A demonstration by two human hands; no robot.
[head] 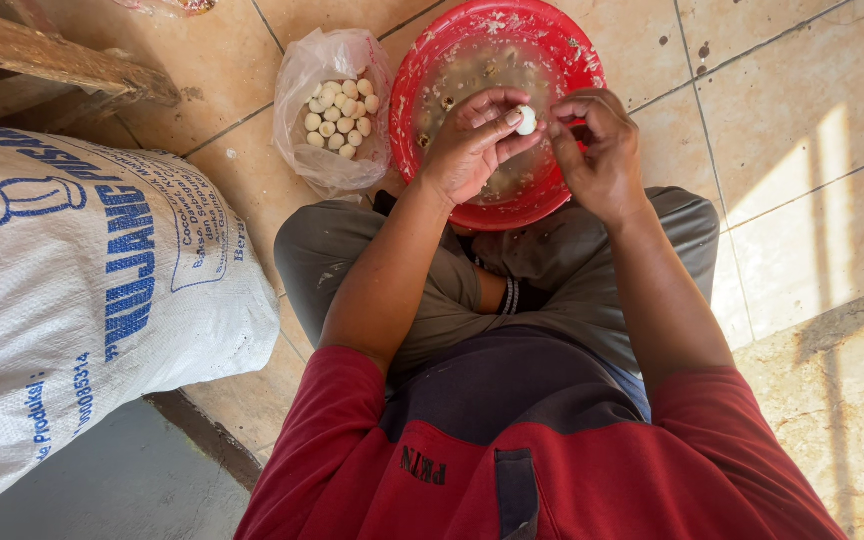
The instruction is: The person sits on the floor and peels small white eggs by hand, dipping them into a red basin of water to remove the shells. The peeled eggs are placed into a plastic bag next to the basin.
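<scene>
Left hand (pixel 472 140) pinches a small white egg (pixel 526 120); right hand (pixel 600 145) curls against it, over the red basin (pixel 442 60); clear egg-filled bag (pixel 337 105) just left; blue-printed white sack (pixel 82 290) farther left.

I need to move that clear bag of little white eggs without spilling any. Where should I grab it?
Grip the bag by its loose open rim, coming from above. The eggs lie heaped low inside, so gathering the slack plastic over them closes the mouth.
</scene>
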